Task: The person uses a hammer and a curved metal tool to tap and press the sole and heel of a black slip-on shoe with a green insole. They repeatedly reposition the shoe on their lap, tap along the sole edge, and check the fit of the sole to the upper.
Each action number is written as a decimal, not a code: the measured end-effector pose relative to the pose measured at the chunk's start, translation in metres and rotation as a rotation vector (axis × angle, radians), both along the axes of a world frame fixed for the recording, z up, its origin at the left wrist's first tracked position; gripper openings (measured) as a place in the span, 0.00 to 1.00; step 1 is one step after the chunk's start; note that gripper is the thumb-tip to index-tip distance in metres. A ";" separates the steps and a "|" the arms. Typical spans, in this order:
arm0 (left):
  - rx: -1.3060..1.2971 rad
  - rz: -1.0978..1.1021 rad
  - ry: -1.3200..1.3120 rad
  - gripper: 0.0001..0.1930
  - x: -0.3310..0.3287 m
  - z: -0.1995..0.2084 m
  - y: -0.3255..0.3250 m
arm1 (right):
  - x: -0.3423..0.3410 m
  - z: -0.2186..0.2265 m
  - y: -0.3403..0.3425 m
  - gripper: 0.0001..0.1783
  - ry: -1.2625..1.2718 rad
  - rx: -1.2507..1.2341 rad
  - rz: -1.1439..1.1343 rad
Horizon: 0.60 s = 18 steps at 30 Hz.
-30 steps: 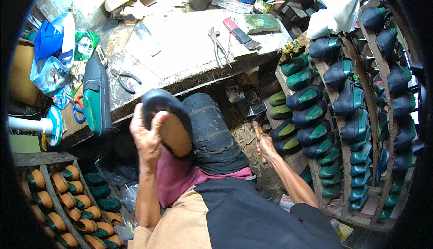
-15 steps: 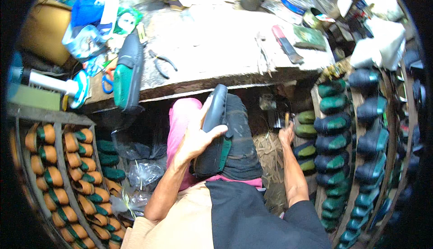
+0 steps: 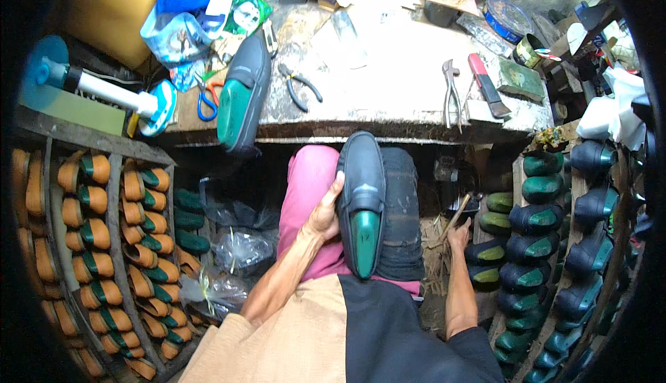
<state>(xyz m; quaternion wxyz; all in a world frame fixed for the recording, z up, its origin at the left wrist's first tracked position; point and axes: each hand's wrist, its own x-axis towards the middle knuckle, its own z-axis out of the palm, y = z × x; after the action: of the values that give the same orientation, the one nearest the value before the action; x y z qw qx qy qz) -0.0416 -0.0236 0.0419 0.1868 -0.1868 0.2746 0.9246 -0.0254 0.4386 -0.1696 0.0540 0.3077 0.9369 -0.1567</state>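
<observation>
My left hand (image 3: 325, 215) is closed on the side of a dark loafer (image 3: 363, 169), held upright over my lap with its toe pointing away from me. A green shoe last (image 3: 365, 241) fills the loafer's opening at the heel end. Low on the right, my right hand (image 3: 458, 236) pinches a thin wooden stick (image 3: 459, 209), beside a dark container (image 3: 466, 205) under the bench. Whether the stick's end touches anything is hard to see. A second dark loafer on a green last (image 3: 243, 91) lies at the bench's left front edge.
On the workbench (image 3: 388, 98) lie pliers (image 3: 300, 88), pincers (image 3: 451, 95), a red-and-black handled tool (image 3: 488, 86) and scissors (image 3: 208, 100). Racks of tan shoes (image 3: 96, 265) stand left, racks of dark shoes on green lasts (image 3: 531, 244) right. Plastic bags (image 3: 243, 250) sit by my left leg.
The loafer in my left hand has turned from a tilted side position to show its upper. The stick in my right hand now leans more. My view has shifted, so the bench sits farther right.
</observation>
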 end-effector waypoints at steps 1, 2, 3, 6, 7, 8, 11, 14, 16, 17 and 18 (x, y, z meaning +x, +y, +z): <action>-0.023 0.014 -0.017 0.43 -0.002 -0.005 0.002 | -0.001 0.017 -0.005 0.50 0.096 -0.145 0.016; -0.009 0.009 -0.021 0.43 0.000 -0.007 0.003 | -0.006 0.034 -0.019 0.46 0.119 -0.307 -0.045; 0.005 0.003 -0.022 0.43 0.000 -0.009 0.004 | -0.008 0.054 -0.038 0.41 0.241 -0.381 0.022; 0.084 -0.057 0.039 0.45 0.003 -0.009 0.000 | -0.014 0.132 -0.114 0.27 0.579 -0.637 0.083; 0.100 -0.090 0.074 0.46 0.004 -0.009 -0.002 | -0.013 0.163 -0.138 0.25 0.602 -0.635 0.195; 0.116 -0.120 0.109 0.47 0.005 -0.008 -0.003 | -0.009 0.192 -0.164 0.25 0.646 -0.646 0.282; 0.121 -0.221 0.132 0.43 0.006 -0.004 -0.005 | 0.008 0.260 -0.227 0.27 0.609 -0.696 0.476; 0.052 -0.216 0.207 0.40 0.008 0.001 -0.008 | 0.023 0.292 -0.264 0.36 0.560 -0.812 0.621; 0.007 -0.219 0.243 0.40 0.011 0.005 -0.011 | 0.034 0.302 -0.271 0.44 0.506 -0.918 0.623; 0.005 -0.209 0.254 0.40 0.011 0.006 -0.012 | 0.037 0.306 -0.270 0.52 0.443 -0.895 0.638; 0.009 -0.216 0.241 0.40 0.012 0.006 -0.013 | 0.041 0.308 -0.270 0.54 0.414 -0.854 0.683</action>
<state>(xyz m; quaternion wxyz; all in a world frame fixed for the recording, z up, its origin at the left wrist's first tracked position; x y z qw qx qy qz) -0.0294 -0.0362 0.0482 0.2515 -0.0431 0.3093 0.9161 0.0155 0.1687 0.1388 0.0366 -0.0978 0.8278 -0.5512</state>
